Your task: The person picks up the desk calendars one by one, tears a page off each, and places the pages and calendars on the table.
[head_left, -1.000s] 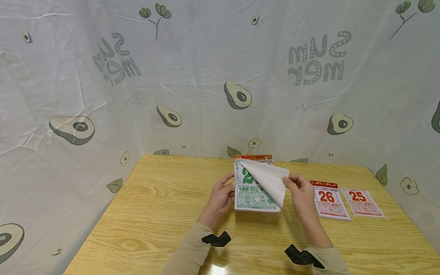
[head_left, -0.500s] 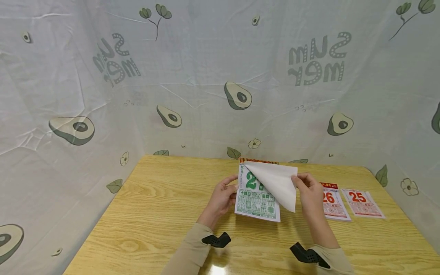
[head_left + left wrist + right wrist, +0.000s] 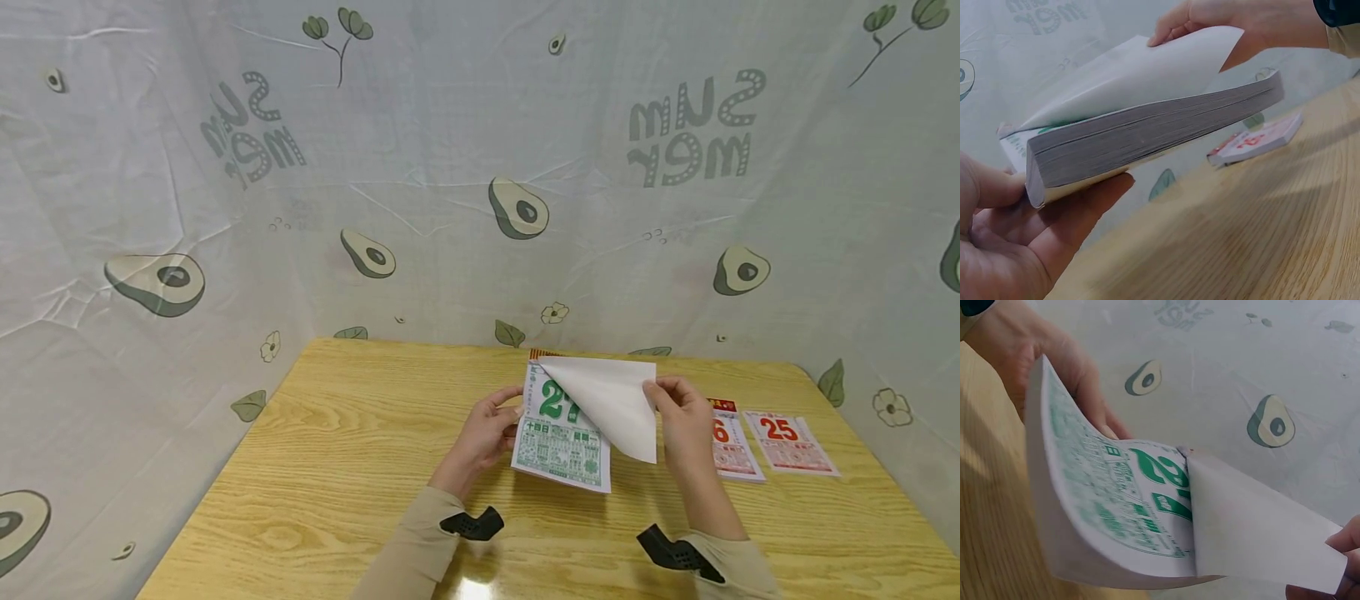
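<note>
A thick tear-off calendar (image 3: 562,454) with a green 27 on its exposed page is raised above the table and tilted. My left hand (image 3: 483,429) grips its left edge, thumb at the side and fingers underneath, as the left wrist view shows. On the right, my right hand (image 3: 686,425) pinches the edge of the calendar's top sheet (image 3: 618,404) between thumb and fingers. That sheet is folded back with its blank white side showing, and it covers the upper right of the page. Near the top left corner the sheet (image 3: 1254,525) still meets the block.
A smaller calendar block with a red 26 (image 3: 735,450) lies right of my right hand, partly hidden by it. Beside it lies a loose sheet with a red 25 (image 3: 787,442). The wooden table (image 3: 337,467) ends at a patterned cloth (image 3: 450,167) behind.
My right hand has moved right, drawing the sheet's free edge further across. The calendar has shifted slightly right and tilted, uncovering more of the 27. The left hand has barely moved.
</note>
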